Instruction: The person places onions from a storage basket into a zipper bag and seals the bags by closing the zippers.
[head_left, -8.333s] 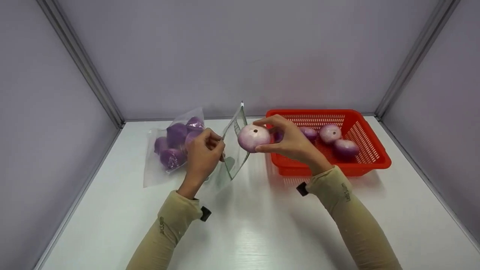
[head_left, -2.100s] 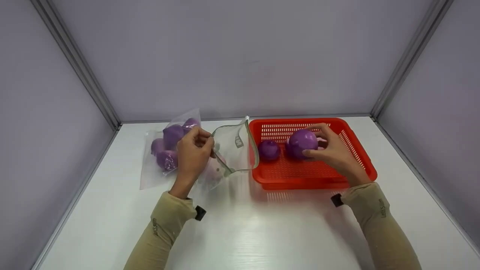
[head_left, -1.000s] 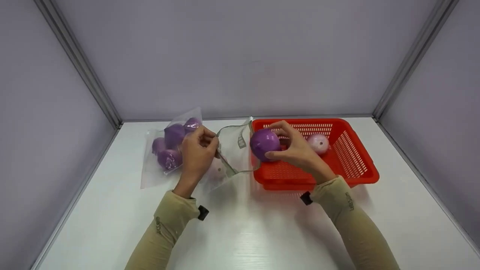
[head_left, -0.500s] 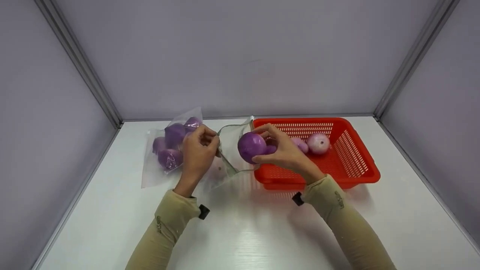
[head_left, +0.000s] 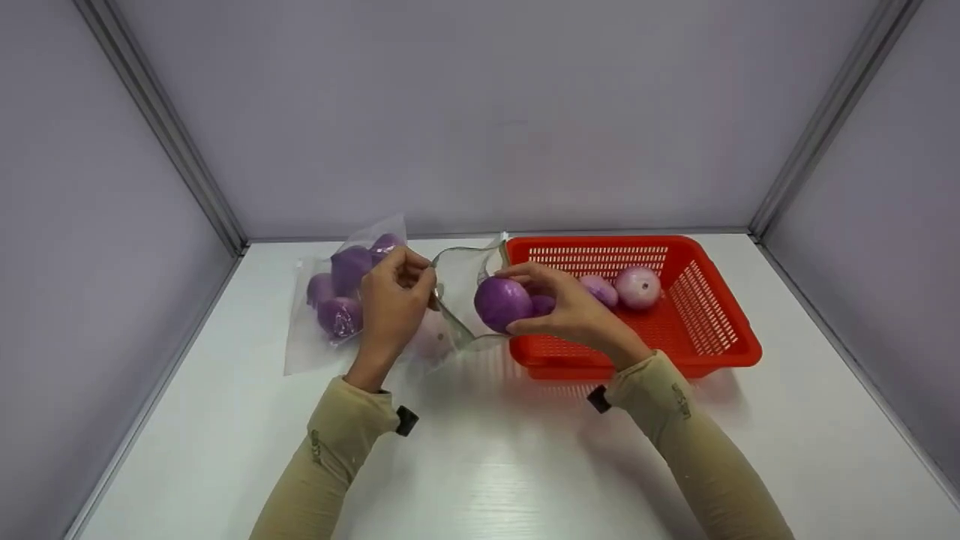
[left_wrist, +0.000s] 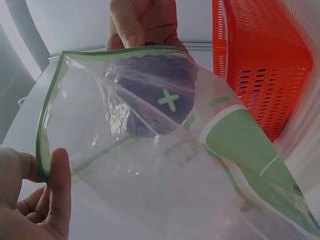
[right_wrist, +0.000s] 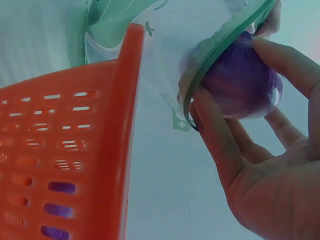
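My left hand [head_left: 394,300] pinches the green-edged rim of a clear zip bag [left_wrist: 135,175], whose mouth stands wide apart. In my right hand [head_left: 566,311] is a purple onion [head_left: 502,304], gripped between thumb and fingers at the bag's mouth. Through the plastic in the left wrist view, the onion shows partly inside the opening, with the right hand's fingers at the rim. The right wrist view has the green zip edge [right_wrist: 220,55] crossing over the onion. A pale onion [head_left: 433,337] lies low inside this same bag.
A red plastic basket [head_left: 637,360] stands right of the bag, holding a pale onion [head_left: 638,287], a pinkish one [head_left: 598,289] and a purple one [head_left: 543,304] partly behind the right hand. A filled clear bag [head_left: 307,356] of several purple onions lies at left on the white table [head_left: 480,465].
My right hand took the purple onion from the basket and carried it left to the bag's mouth, lowering it slightly since half a second ago. The left hand stays on the rim.
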